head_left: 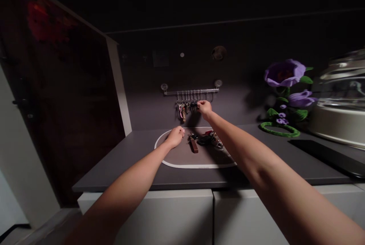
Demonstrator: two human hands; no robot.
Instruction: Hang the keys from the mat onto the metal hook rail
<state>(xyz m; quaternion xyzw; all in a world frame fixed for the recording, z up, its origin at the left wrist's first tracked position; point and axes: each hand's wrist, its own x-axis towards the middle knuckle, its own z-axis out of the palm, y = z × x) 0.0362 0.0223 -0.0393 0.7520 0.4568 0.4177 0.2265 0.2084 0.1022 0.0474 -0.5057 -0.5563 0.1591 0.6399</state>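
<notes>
My right hand (204, 108) is raised to the hook rail (191, 92) on the wall, its fingers pinched on what looks like a small dark key (196, 104) by the hooks. Several keys hang to the left of it, among them a pink one (180, 111) and a tan key fob (184, 114). My left hand (176, 136) is closed low over the left part of an oval brown mat (182, 159); whatever is in its fingers is hidden. Beside it on the mat lie a brown key holder (194, 145), a black car key (204, 140) and a bunch of keys (217, 141).
Purple crocheted flowers (285, 73) with a green ring base (281, 129) stand on the right of the grey counter (137, 161). Next to them are a large cream-based appliance (339, 119) and a flat black object (327, 157). A dark door (68, 104) is at the left.
</notes>
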